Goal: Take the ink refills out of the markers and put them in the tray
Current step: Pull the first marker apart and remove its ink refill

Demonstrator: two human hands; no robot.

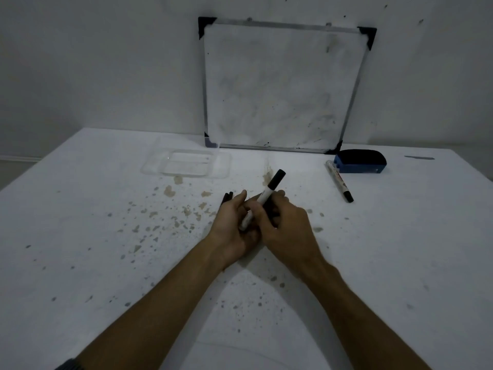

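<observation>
- Met over the middle of the white stained table (80, 236), both hands, low above its surface.
- Gripped by the right hand (288, 231), fingers curled shut around its white barrel: a marker (262, 200), tilted, black cap pointing up and away toward the far wall.
- Cupped under that marker's lower end, the left hand (234, 222), palm turned inward, fingers partly curled; touching the barrel's lower part.
- Tucked in the left hand as well, two thin black sticks (228, 196), tips poking out past the fingers; refills or caps, could not tell.
- Lay apart to the right, a second marker (339, 181), flat on the table, black cap toward the near side, other end just beside a blue board eraser (360, 162).
- Sat on the far left part of the table, a clear plastic tray (186, 162), well apart from the hands; nothing dark visible inside it.
- Leaned upright against the wall behind, a small whiteboard (280, 84) with black corner pieces, bottom edge resting on the table between tray and eraser.
- Scattered across the tabletop around the hands, brownish spots and flecks.
</observation>
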